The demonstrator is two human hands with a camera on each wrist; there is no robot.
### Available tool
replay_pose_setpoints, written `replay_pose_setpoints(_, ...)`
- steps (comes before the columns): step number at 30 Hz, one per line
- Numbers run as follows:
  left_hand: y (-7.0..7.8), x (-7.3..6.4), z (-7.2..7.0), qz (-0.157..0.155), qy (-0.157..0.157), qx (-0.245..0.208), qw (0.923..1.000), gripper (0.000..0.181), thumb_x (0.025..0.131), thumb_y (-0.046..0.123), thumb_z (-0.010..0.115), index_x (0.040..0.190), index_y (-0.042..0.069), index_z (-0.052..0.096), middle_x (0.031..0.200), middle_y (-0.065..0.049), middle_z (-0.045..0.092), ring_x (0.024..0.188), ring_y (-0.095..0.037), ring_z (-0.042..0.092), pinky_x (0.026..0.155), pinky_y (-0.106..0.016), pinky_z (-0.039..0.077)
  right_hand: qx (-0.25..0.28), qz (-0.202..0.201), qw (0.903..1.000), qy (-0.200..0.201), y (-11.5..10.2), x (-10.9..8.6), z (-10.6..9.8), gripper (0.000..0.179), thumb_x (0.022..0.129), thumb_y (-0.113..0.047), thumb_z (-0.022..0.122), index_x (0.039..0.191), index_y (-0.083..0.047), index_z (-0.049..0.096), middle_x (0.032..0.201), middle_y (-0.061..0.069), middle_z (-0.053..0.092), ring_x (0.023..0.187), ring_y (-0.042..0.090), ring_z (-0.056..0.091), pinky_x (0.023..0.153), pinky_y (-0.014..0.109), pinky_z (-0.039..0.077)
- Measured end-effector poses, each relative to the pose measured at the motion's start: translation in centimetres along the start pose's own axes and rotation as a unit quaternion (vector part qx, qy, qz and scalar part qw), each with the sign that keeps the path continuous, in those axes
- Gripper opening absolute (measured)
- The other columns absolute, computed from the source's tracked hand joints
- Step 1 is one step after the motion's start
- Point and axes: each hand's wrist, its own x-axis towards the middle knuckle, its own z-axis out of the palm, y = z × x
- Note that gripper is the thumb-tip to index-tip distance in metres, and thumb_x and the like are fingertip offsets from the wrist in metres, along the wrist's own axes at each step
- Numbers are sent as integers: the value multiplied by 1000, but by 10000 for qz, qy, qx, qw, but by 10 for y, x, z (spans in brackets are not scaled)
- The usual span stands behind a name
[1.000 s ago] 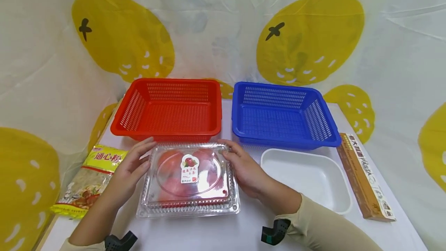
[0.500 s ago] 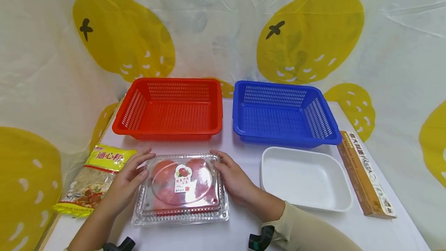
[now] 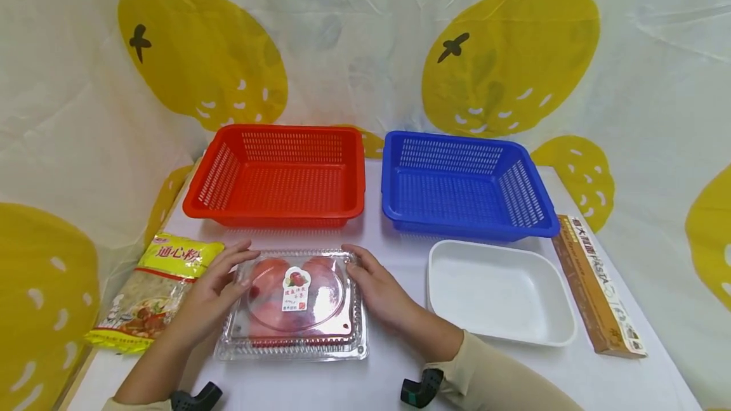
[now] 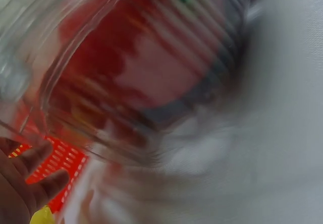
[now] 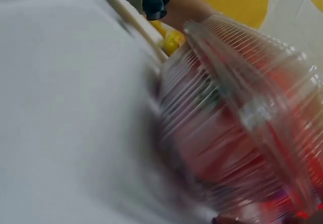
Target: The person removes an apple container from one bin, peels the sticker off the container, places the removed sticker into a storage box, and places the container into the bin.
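A clear plastic clamshell box of red apples (image 3: 297, 328), with a paper label on its lid, is on or just above the table at front left of centre. At its left side is my left hand (image 3: 214, 293), its fingers fairly straight and spread along the far left corner. My right hand (image 3: 382, 290) holds the far right corner, fingers bent round the edge and thumb near the rim. In the left wrist view the fingers (image 4: 33, 158) show beside the box's rim. The box's side (image 5: 227, 133) is blurred in the right wrist view; most of that hand is hidden.
A red basket (image 3: 274, 215) and a blue basket (image 3: 457, 228) stand at the back. A macaroni bag (image 3: 151, 290) lies at left, partly behind the left hand. At right are a white tray (image 3: 502, 297) and a long pasta box (image 3: 596, 290).
Both hands and the apple box have shifted left and toward me, and the box looks lower. Between half a second ago and now the movement is slight.
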Motion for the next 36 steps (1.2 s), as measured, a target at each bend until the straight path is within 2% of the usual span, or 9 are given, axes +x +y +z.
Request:
replay_pose_setpoints(3, 4, 1, -3, -34, -64, 126, 9999, 47, 101, 12, 70, 147, 17, 63, 165, -10, 44, 151, -18, 38, 117, -47, 44, -70, 96, 9999, -7, -6, 0, 0, 51, 111, -27, 55, 160, -13, 48, 159, 14, 52, 151, 33, 39, 125, 55, 28)
replay_pose_setpoints(5, 5, 3, -5, -54, -99, 134, 9998, 48, 100, 14, 71, 147, 18, 63, 165, -8, 43, 151, -25, 38, 114, -67, 41, -65, 148, 9999, 4, -11, 0, -1, 53, 111, -27, 56, 161, -14, 47, 163, 15, 47, 155, 35, 34, 126, 57, 26)
replay_pose_setpoints(7, 6, 4, -6, -13, -120, 49, 9999, 49, 99, 13, 72, 147, 15, 63, 165, -9, 43, 151, -27, 37, 110, -79, 36, -182, 184, 9996, 85, -18, -1, -3, 53, 110, -28, 58, 161, -17, 47, 163, 17, 46, 153, 38, 37, 123, 60, 32)
replay_pose_setpoints(12, 5, 5, -4, 55, -170, -88, 9998, 49, 98, 8, 74, 145, 10, 64, 165, -14, 42, 151, -16, 37, 110, -81, 34, -870, 54, 9956, 337, -36, -6, -10, 55, 109, -31, 60, 162, -25, 46, 162, 18, 45, 144, 46, 48, 112, 66, 44)
replay_pose_setpoints(17, 5, 6, -1, 103, -190, -118, 9997, 49, 97, 8, 76, 145, 10, 64, 165, -11, 43, 152, -23, 36, 111, -81, 33, -1484, -466, 9874, 281, -57, -7, -16, 57, 108, -29, 62, 162, -25, 47, 165, 7, 44, 148, 46, 43, 118, 67, 37)
replay_pose_setpoints(24, 4, 6, -2, 206, -290, -152, 9993, 51, 95, 6, 77, 144, 10, 64, 164, -14, 43, 152, -22, 35, 110, -82, 33, -2027, -993, 9741, -87, -82, -1, -14, 53, 104, -24, 68, 155, -21, 55, 160, 1, 48, 149, 32, 44, 121, 60, 37)
replay_pose_setpoints(27, 3, 5, -2, 163, -331, -154, 9992, 52, 95, 8, 78, 145, 13, 64, 164, -14, 43, 154, -30, 33, 111, -81, 33, -2293, -1058, 9672, -291, -89, 2, -9, 49, 101, -24, 70, 149, -23, 60, 155, -3, 52, 145, 24, 48, 116, 58, 43)
replay_pose_setpoints(31, 2, 4, -3, 131, -318, -92, 9994, 52, 95, 8, 78, 145, 15, 65, 164, -11, 43, 154, -42, 30, 111, -81, 33, -2612, -1019, 9578, -639, -97, 7, -1, 44, 100, -24, 71, 143, -26, 64, 154, -4, 51, 144, 21, 48, 111, 57, 48)
replay_pose_setpoints(36, 1, 1, -4, 41, -323, -108, 9994, 51, 95, 9, 78, 144, 14, 65, 165, -10, 44, 154, -42, 31, 111, -80, 33, -2780, -1110, 9472, -1147, -95, 18, 10, 37, 101, -25, 73, 137, -25, 69, 152, -3, 56, 144, 22, 49, 113, 57, 47)
